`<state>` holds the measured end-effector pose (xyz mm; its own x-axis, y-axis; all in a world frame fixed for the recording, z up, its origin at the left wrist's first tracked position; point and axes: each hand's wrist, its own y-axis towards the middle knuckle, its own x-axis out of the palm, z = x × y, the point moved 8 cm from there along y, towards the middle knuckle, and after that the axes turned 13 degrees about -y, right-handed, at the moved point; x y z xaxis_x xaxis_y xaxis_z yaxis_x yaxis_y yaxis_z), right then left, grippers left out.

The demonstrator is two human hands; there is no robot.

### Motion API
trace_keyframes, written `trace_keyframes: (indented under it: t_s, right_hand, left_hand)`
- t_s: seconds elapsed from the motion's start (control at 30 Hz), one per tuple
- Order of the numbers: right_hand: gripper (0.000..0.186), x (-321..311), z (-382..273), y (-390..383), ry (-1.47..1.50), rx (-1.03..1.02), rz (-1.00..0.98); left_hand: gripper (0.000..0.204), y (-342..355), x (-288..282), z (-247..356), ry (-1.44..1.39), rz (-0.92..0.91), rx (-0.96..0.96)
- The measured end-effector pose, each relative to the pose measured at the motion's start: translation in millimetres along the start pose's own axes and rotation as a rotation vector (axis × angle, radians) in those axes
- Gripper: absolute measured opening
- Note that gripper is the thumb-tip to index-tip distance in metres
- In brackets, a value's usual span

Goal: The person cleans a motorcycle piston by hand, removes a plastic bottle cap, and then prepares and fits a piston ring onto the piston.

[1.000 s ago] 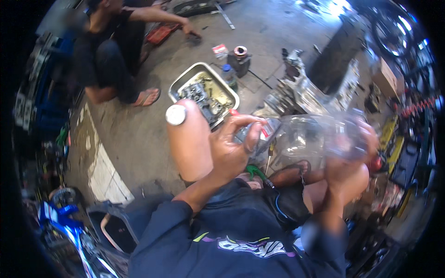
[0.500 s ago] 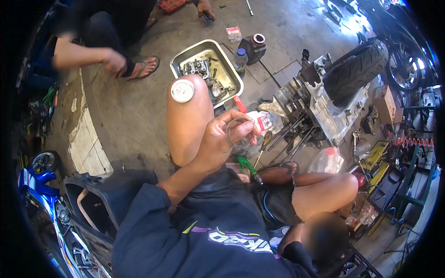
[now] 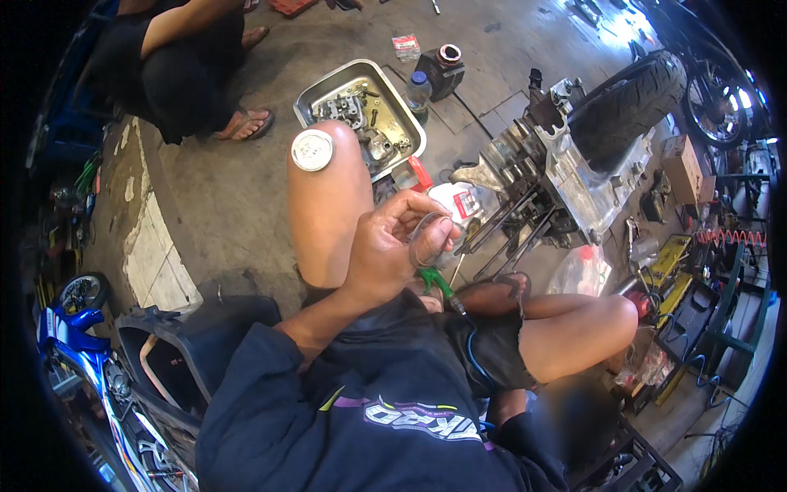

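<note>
My left hand (image 3: 393, 246) is raised in front of my lap. Its thumb and fingers pinch a thin metal piston ring (image 3: 412, 246), which curves round the thumb. On my left knee rests a round, pale piece (image 3: 311, 150) with dark marks on its top, like a piston crown. Beyond the hand stands an engine case (image 3: 578, 193) with long studs pointing toward me. A green air blow gun (image 3: 438, 283) on a blue hose lies between my legs, below the hand. My right forearm (image 3: 510, 402) shows at the lower right; a blurred patch hides the hand.
A metal tray (image 3: 302, 105) holds oily engine parts. Beside it are a blue-capped bottle (image 3: 418, 90) and a black container (image 3: 447, 70). A tyre (image 3: 631, 111) adjoins the engine case. A person (image 3: 184, 74) crouches at the upper left. A black plastic housing (image 3: 238, 316) lies left.
My view has shifted slightly, and the tray and knee sit higher and further left. My left hand keeps the ring pinched. The other person's arm has drawn back from near their foot.
</note>
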<state>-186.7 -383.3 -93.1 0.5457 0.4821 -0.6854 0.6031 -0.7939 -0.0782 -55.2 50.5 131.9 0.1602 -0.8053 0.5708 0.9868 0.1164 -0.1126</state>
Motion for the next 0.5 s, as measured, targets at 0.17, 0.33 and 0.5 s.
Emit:
trace_keyframes:
  t_s: [0.17,0.33,0.5]
  right_hand:
    - [0.058,-37,-13,27,-0.006,-0.007,0.1]
    - [0.058,-106,-65,99,-0.062,-0.063,0.341]
    - [0.059,-183,-169,137,-0.029,-0.163,0.513]
  left_hand:
    - [0.012,-3,0,-1,0.111,0.048,0.054]
    - [0.011,0,7,2,0.271,0.007,0.137]
    - [0.012,-1,27,10,0.484,-0.048,0.312]
